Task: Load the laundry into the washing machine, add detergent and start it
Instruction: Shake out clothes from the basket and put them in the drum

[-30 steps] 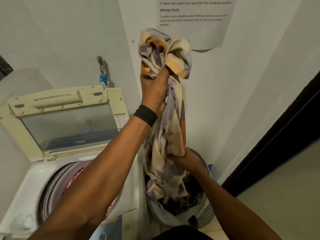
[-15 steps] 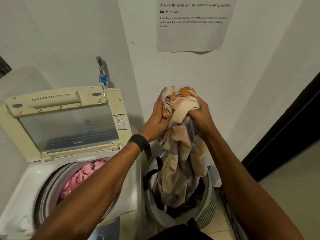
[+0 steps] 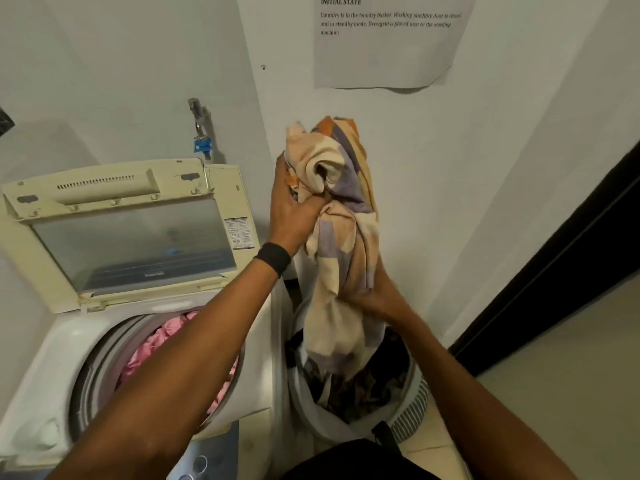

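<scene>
Soft, dim indoor light is falling evenly; the wall tap (image 3: 199,128) is casting a faint shadow, forearms are blurring, edges are bowing.

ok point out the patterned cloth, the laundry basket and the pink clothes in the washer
patterned cloth (image 3: 349,237), head view, on the hanging middle fold
laundry basket (image 3: 412,410), head view, on the slatted right wall
pink clothes (image 3: 152,348), head view, on the bunched fabric inside the drum
</scene>
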Demonstrator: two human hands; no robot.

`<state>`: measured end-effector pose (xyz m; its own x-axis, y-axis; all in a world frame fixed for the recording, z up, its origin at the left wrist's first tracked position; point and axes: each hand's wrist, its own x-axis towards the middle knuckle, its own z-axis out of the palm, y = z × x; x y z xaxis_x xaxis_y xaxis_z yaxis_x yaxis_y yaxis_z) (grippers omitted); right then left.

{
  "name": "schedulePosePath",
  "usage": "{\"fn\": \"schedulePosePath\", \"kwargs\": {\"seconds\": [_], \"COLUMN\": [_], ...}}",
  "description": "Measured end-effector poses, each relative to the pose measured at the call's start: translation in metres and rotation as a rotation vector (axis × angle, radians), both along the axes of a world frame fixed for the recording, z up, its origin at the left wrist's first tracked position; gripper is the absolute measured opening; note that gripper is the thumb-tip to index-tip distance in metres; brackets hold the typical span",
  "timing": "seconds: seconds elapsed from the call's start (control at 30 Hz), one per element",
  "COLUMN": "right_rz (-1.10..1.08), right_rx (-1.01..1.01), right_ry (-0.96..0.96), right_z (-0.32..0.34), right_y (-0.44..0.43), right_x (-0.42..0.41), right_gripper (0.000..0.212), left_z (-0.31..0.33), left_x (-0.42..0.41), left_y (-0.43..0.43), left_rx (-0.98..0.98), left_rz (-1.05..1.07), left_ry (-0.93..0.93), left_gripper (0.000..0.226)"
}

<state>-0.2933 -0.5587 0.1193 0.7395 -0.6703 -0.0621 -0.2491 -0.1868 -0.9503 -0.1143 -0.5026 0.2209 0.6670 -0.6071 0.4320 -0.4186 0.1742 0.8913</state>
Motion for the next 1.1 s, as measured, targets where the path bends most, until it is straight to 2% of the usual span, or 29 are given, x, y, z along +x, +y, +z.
{"fn": "schedulePosePath", "kwargs": {"seconds": [0.07,0.1,0.2,0.3,0.4,0.5,0.6,0.67,0.73,0.8,0.87,0.93,1.0,1.07,1.1], "right_rz": [-0.003,-0.028,-0.100,-0.161,-0.164,-0.250,-0.229,-0.211,-0.190,-0.143,-0.119,-0.107,-0.121,-0.132,-0.152], "right_rx": [0.016,-0.006,-0.197,-0.271,-0.284,-0.244,-0.142,-0.082,-0.006,0.001,0.031,0.071,-0.121,-0.333,-0.347], "right_ry": [0.179,0.190,0.019,-0.215,-0.298,-0.395,-0.479,-0.474,-0.450,-0.460,-0.508,-0.579,-0.541,-0.460,-0.389], "right_z": [-0.030,-0.032,-0.001,0.063,0.109,0.133,0.148,0.153,0.156,0.158,0.156,0.151,0.139,0.108,0.087], "right_y": [0.004,0.001,-0.016,-0.033,-0.039,-0.036,-0.033,-0.033,-0.027,-0.021,-0.021,-0.025,-0.028,-0.031,-0.032], "right_x": [-0.014,-0.016,-0.027,-0.031,-0.018,0.006,0.024,0.031,0.036,0.040,0.040,0.039,0.032,0.021,0.013], "right_gripper": [0.062,0.052,0.063,0.041,0.019,0.018,0.022,0.026,0.027,0.015,0.006,0.017,0.040,0.081,0.103], "left_z": [-0.002,-0.006,-0.016,-0.026,-0.036,-0.030,-0.023,-0.021,-0.024,-0.025,-0.027,-0.026,-0.022,-0.018,-0.014], "left_x": [0.005,0.006,0.017,0.029,0.020,0.014,0.012,-0.001,-0.014,-0.024,-0.030,-0.032,-0.031,-0.031,-0.030], "left_y": [-0.001,0.001,0.010,0.023,0.028,0.022,0.025,0.026,0.022,0.015,0.011,0.006,0.003,0.001,0.000], "left_rx": [0.026,0.038,0.049,0.151,0.249,0.268,0.260,0.280,0.286,0.256,0.173,0.085,0.039,0.010,-0.003], "left_rz": [0.014,0.033,0.134,0.172,0.145,0.056,-0.241,-0.396,-0.394,-0.304,-0.166,-0.053,0.004,0.024,0.024], "left_ry": [-0.021,-0.017,-0.020,-0.206,-0.255,-0.185,-0.077,-0.034,-0.052,-0.073,0.033,0.129,0.162,0.178,0.180], "left_gripper": [0.076,0.077,0.079,0.080,0.081,0.088,0.104,0.107,0.111,0.120,0.110,0.092,0.082,0.080,0.079]}}
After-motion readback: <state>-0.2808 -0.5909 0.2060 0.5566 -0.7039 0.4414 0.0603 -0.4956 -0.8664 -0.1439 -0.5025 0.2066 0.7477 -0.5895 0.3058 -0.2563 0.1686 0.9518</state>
